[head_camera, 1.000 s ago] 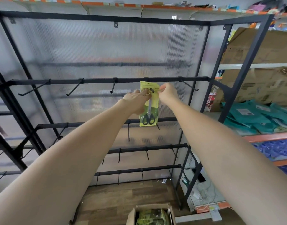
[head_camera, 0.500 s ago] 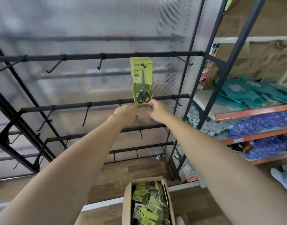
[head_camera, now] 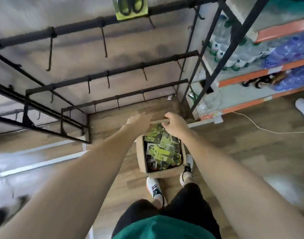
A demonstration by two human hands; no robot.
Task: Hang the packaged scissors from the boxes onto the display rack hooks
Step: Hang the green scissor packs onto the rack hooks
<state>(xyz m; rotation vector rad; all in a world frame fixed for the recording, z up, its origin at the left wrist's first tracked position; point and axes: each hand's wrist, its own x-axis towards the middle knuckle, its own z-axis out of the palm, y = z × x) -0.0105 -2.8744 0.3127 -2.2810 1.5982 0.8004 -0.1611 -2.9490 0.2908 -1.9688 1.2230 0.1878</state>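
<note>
An open cardboard box [head_camera: 141, 157] stands on the wooden floor in front of my feet, filled with several yellow-green packaged scissors [head_camera: 160, 151]. My left hand [head_camera: 139, 120] hovers over the box's far left corner with fingers stretched out, holding nothing. My right hand [head_camera: 175, 125] is over the far end of the box, fingers loosely bent above the packs, with nothing in it. One scissors pack [head_camera: 130, 8] hangs on the black display rack [head_camera: 113, 71] at the top edge of the view; only its lower part shows.
The rack's bare hooks [head_camera: 104, 42] stick out from several bars ahead. At the right stand orange-edged shelves [head_camera: 261, 73] with water bottles [head_camera: 234, 56]. A white cable [head_camera: 261, 128] runs over the floor. Another person's shoe [head_camera: 303, 109] is at the far right.
Both hands let go of the pack, which stays hung on the rack, and dropped down over the box. The view tilted from the rack down to the floor.
</note>
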